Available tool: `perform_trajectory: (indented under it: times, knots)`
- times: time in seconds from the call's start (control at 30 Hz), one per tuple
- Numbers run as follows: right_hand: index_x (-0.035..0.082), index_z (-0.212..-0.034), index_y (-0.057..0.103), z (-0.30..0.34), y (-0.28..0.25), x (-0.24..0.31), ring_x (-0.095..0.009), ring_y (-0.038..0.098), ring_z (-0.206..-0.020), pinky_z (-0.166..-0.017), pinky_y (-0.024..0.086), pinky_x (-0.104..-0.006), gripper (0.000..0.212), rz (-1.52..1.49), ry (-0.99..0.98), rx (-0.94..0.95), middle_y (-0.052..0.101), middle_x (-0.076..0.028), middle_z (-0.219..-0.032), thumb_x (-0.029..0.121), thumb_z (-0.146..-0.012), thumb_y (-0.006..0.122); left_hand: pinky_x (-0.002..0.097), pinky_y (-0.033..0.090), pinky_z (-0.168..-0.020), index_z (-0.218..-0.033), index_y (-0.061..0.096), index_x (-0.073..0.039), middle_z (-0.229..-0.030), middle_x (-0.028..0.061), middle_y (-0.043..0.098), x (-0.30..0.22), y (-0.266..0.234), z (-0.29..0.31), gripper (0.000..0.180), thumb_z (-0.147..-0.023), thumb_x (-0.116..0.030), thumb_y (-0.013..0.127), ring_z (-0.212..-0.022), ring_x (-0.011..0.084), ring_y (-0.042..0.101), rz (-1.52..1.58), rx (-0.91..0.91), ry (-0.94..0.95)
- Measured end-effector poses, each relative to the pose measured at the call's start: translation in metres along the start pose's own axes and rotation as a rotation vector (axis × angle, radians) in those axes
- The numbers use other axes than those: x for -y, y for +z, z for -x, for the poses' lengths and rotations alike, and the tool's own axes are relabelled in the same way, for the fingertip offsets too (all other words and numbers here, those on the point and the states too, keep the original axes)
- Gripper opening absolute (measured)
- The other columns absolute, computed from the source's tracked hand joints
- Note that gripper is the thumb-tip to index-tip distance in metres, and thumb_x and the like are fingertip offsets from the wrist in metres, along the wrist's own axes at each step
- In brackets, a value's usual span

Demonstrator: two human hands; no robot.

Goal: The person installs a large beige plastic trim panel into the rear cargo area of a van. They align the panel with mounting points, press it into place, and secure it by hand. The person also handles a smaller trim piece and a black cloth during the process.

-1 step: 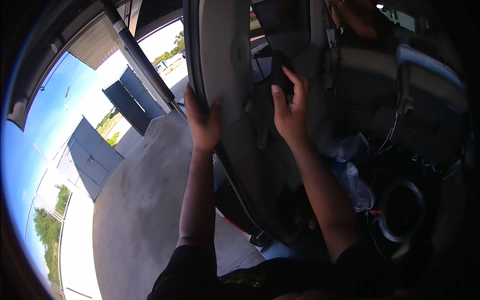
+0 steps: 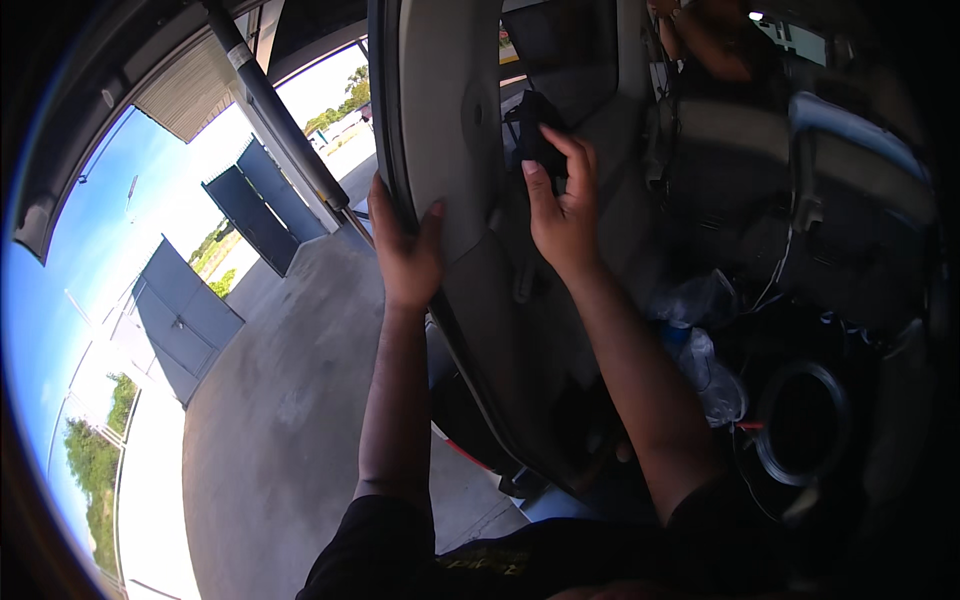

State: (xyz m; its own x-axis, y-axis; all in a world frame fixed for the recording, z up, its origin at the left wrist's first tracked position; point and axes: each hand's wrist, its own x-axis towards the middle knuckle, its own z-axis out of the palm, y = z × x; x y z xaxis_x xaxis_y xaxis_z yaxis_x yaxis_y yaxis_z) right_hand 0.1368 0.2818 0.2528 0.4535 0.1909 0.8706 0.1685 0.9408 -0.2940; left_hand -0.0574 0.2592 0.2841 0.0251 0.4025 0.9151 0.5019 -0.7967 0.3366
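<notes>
My left hand (image 2: 408, 255) grips the edge of a grey vehicle pillar trim (image 2: 445, 120), fingers on the outer side by the black rubber seal (image 2: 391, 130) and thumb on the inner face. To its right, my right hand (image 2: 565, 215) is raised inside the vehicle, thumb and fingers curled round a dark, crumpled cloth-like thing (image 2: 540, 112). That thing lies in front of the side window opening, and its lower part merges with the shadow. Below the hands runs the dark lower side trim (image 2: 520, 340).
Another person's arm (image 2: 715, 45) shows at the top right, beyond the grey seat backs (image 2: 730, 140). Clear plastic bags (image 2: 712, 385), a ring-shaped part (image 2: 800, 425) and loose white wires (image 2: 785, 250) lie at right. A gas strut (image 2: 270, 100) slants at upper left above concrete floor (image 2: 290, 400).
My right hand has shifted a little to the left and upward, and the dark cloth-like thing has moved with it. My left hand stays on the pillar edge.
</notes>
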Motion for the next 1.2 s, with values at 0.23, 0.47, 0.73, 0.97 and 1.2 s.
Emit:
perform_trajectory:
  times: [0.23,0.47,0.73,0.97,1.2]
  knots:
    - [0.011,-0.121,0.062,-0.007,0.08,-0.007,-0.034,0.048,-0.116,-0.103,0.039,-0.0474,0.031,-0.04,-0.145,0.284,0.049,-0.014,-0.121,0.004,-0.091,0.064,0.0373,0.043,-0.111,-0.155,0.032,0.003,-0.141,0.0179,0.051,-0.004,0.002,0.007,0.072,-0.092,0.003,0.067,-0.131,0.0269,0.054,0.19,0.034,-0.139]
    - [0.013,-0.123,0.056,-0.125,0.115,0.006,-0.035,0.046,-0.118,-0.104,0.037,-0.0494,0.032,0.113,-0.388,0.073,0.046,-0.015,-0.122,0.008,-0.093,0.065,0.0395,0.042,-0.112,-0.157,0.027,0.003,-0.144,0.0202,0.05,-0.014,0.009,-0.001,0.076,-0.092,0.0,0.065,-0.133,0.0301,0.052,0.161,0.065,-0.075]
    - [0.01,-0.13,0.055,-0.103,0.054,-0.006,-0.026,0.05,-0.132,-0.111,0.04,-0.0371,0.032,0.026,-0.007,0.519,0.051,-0.012,-0.134,0.017,-0.101,0.064,0.0471,0.049,-0.105,-0.151,0.039,0.003,-0.141,0.0224,0.052,-0.039,-0.002,-0.068,0.074,-0.084,-0.002,0.071,-0.129,0.0359,0.056,-0.185,-0.038,0.328]
    - [0.005,-0.126,0.056,-0.14,0.047,-0.029,-0.024,0.054,-0.126,-0.106,0.042,-0.036,0.032,-0.103,0.007,0.046,0.055,-0.015,-0.132,0.017,-0.099,0.066,0.0437,0.05,-0.102,-0.14,0.052,0.009,-0.128,0.0278,0.064,-0.058,0.017,-0.185,0.066,-0.095,-0.032,0.075,-0.12,0.0392,0.063,-0.44,-0.087,0.437]
    - [0.005,-0.122,0.049,-0.143,0.11,-0.049,-0.043,0.048,-0.119,-0.104,0.04,-0.0506,0.033,-0.126,-0.116,-0.091,0.046,-0.021,-0.119,0.008,-0.092,0.062,0.0389,0.048,-0.107,-0.146,0.047,0.013,-0.132,0.0301,0.064,-0.064,0.033,-0.184,0.073,-0.096,-0.032,0.075,-0.124,0.0339,0.064,-0.329,-0.085,0.25]
